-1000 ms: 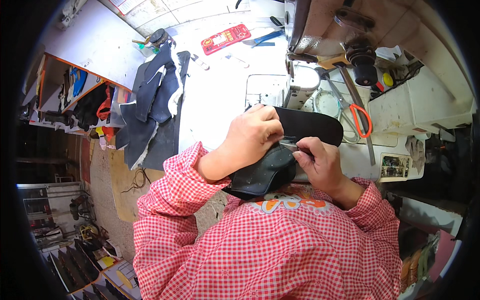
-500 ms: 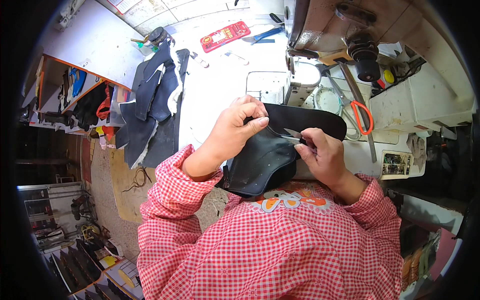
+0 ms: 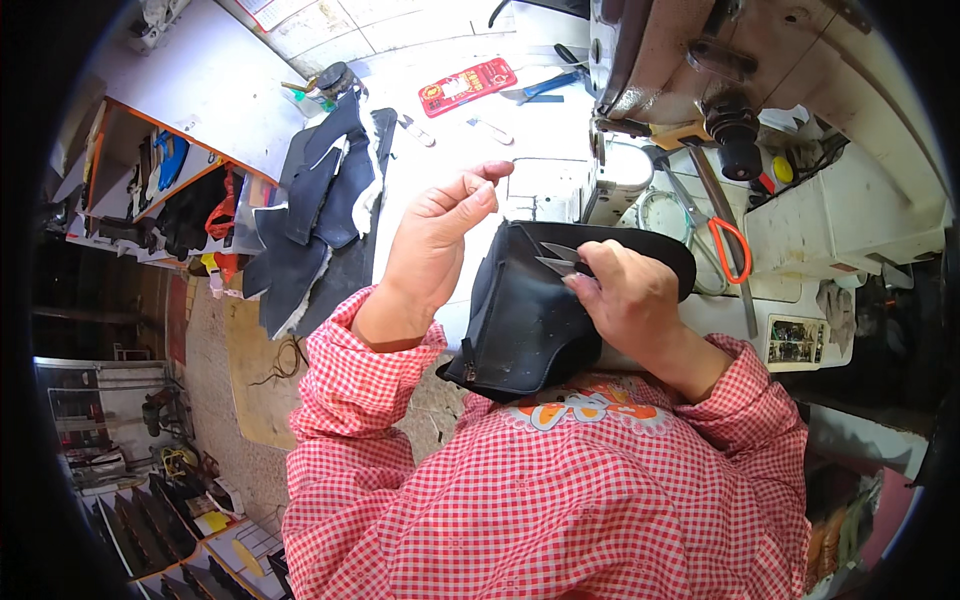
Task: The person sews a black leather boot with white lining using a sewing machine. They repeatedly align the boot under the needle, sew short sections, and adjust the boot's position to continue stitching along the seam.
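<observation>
A black leather piece (image 3: pixel 525 315), which looks like a boot upper with a zip along its left edge, lies across the table's front edge against my body. My right hand (image 3: pixel 630 295) is closed around small thread snips (image 3: pixel 560 258), whose two pointed blades stand apart over the leather. My left hand (image 3: pixel 440 235) is raised to the left of the leather, clear of it. Its thumb and index finger are drawn together, and anything between them is too small to make out.
Black leather cut pieces (image 3: pixel 325 190) are piled on the left. A red flat tin (image 3: pixel 467 87) and a blue-handled knife (image 3: pixel 545 85) lie at the back. A sewing machine (image 3: pixel 700 80) stands at the right, beside orange-handled scissors (image 3: pixel 728 250) and a small parts box (image 3: pixel 796 342).
My left hand has come off the leather and moved up and left. My right hand with the snips has shifted slightly left, and the leather's left edge with the zip now shows.
</observation>
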`<state>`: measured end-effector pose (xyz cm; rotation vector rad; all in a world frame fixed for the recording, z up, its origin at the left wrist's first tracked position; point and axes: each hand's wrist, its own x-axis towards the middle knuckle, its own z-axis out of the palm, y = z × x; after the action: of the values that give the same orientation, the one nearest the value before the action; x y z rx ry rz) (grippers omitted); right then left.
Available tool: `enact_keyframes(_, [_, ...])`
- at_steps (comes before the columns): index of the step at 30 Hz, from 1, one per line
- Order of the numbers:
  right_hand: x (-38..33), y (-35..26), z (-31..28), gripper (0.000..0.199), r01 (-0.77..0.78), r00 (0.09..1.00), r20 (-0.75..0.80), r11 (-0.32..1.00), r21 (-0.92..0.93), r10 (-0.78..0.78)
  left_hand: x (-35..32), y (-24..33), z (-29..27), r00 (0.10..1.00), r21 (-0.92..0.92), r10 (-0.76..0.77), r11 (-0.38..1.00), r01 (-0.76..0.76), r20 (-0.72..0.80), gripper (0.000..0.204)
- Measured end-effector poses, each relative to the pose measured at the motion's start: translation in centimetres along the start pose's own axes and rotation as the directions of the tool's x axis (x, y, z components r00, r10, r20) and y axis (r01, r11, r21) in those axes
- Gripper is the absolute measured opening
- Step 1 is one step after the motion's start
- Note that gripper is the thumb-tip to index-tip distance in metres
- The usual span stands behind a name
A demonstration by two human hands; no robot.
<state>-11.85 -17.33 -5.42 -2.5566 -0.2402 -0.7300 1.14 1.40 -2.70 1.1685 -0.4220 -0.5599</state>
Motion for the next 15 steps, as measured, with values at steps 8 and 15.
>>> enact_keyframes(8, [1.9,-0.7,1.9,0.027,0.026,0.999,-0.045,0.997,-0.067,-0.029,-0.1,0.3,1.0,1.000,0.034,0.018,0.999,-0.019,0.013,0.013])
enact_keyframes(15, [1.9,-0.4,1.8,0.027,0.036,0.996,-0.075,0.995,-0.091,-0.043,0.3,0.4,0.9,1.000,0.000,0.001,1.000,-0.001,-0.025,0.013])
